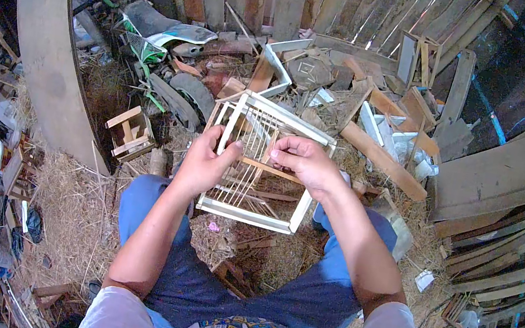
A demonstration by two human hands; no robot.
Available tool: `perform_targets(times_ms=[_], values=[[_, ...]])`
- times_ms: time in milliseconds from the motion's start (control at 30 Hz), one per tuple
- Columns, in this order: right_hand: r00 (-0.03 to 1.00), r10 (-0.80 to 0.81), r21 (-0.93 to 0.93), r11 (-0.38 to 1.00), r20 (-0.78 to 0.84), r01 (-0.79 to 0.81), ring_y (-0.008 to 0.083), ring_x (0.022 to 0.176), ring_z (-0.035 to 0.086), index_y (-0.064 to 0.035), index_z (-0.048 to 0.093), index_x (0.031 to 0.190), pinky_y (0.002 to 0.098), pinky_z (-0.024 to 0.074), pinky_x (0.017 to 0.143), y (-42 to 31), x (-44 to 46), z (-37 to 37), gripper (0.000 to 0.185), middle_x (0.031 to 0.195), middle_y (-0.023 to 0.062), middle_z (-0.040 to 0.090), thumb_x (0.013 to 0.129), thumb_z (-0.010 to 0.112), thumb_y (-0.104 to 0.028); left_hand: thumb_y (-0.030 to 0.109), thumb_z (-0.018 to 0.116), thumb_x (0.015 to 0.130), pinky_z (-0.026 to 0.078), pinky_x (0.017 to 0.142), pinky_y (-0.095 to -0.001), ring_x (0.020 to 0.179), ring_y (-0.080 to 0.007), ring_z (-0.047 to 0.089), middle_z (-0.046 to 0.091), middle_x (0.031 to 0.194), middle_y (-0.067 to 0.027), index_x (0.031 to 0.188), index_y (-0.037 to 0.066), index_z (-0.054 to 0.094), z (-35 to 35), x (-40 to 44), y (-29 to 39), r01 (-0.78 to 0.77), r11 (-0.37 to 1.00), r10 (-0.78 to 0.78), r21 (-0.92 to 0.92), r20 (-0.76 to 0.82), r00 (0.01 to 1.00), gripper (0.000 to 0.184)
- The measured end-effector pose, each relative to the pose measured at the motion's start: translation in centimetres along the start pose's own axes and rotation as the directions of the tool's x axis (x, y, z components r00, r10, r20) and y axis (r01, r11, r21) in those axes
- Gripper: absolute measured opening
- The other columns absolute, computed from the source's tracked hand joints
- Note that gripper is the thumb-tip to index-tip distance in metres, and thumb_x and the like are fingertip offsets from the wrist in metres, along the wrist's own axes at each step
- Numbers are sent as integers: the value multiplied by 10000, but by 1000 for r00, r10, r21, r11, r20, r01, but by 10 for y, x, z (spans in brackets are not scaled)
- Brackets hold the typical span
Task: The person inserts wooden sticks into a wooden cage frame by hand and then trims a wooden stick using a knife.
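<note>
A small wooden cage frame [246, 216] of pale strips stands over my lap, with a row of thin bars [246, 186] on its left side. A brown crosspiece [282, 172] runs through its middle. My left hand [205, 162] is closed around the frame's left upright, thumb toward the bars. Inside the frame outline, just above the crosspiece, my right hand [308, 164] is closed in a pinch. A thin wooden stick [268, 150] shows at its fingertips; the fingers partly hide it.
Scrap boards [382, 160] and white frame pieces lie heaped ahead. A green bicycle frame [147, 59] leans at the left, beside a tall curved panel [51, 49]. A small wooden box frame [130, 132] sits left of my knee. Straw [70, 200] covers the ground.
</note>
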State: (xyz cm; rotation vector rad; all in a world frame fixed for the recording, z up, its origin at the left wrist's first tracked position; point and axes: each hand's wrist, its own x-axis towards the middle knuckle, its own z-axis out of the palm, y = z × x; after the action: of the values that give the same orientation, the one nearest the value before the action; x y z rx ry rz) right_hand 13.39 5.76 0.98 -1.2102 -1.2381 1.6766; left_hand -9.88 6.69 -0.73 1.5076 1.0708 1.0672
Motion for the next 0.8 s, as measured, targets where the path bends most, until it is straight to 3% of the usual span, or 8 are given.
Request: perform_targets(times_ms=[367, 433, 667, 733, 800], values=[[1000, -19, -45, 999, -4, 19, 95, 818, 599, -74, 656, 947, 253, 481, 776, 8, 3, -1, 70, 873, 0, 669, 933, 681, -138, 179, 632, 960, 444, 583, -252, 664, -63, 525, 585, 775, 6, 996, 2, 575, 2, -2, 1, -30, 998, 30, -50, 0, 1000, 190], [1000, 23, 20, 1000, -17, -23, 98, 813, 606, -73, 659, 950, 258, 489, 774, 8, 2, 1, 78, 878, 3, 672, 929, 688, -141, 175, 625, 964, 438, 576, -247, 660, -57, 514, 575, 773, 11, 1007, 1, 571, -1, -4, 6, 42, 999, -41, -25, 30, 999, 187], [1000, 17, 3, 1000, -16, -17, 97, 796, 604, -82, 663, 938, 260, 489, 765, 7, 1, 3, 81, 867, 2, 672, 925, 697, -154, 164, 614, 972, 427, 562, -232, 659, -44, 507, 575, 786, 11, 1033, -4, 565, -1, -4, 2, -8, 1000, 7, 11, 33, 999, 185], [1000, 31, 50, 998, 5, -31, 93, 783, 594, -93, 661, 925, 259, 482, 753, 8, 1, 2, 86, 860, -3, 671, 922, 702, -169, 156, 613, 974, 436, 574, -230, 676, -43, 519, 585, 800, 7, 1043, -10, 568, -1, -5, 5, 39, 995, -35, -96, 46, 998, 186], [999, 31, 46, 998, 10, -31, 92, 782, 591, -97, 659, 920, 258, 479, 749, 8, 2, 2, 89, 859, -5, 671, 922, 703, -175, 153, 613, 974, 442, 581, -230, 686, -43, 524, 590, 807, 5, 1049, -12, 570, -1, -4, 2, 42, 995, -38, -93, 49, 998, 186]])
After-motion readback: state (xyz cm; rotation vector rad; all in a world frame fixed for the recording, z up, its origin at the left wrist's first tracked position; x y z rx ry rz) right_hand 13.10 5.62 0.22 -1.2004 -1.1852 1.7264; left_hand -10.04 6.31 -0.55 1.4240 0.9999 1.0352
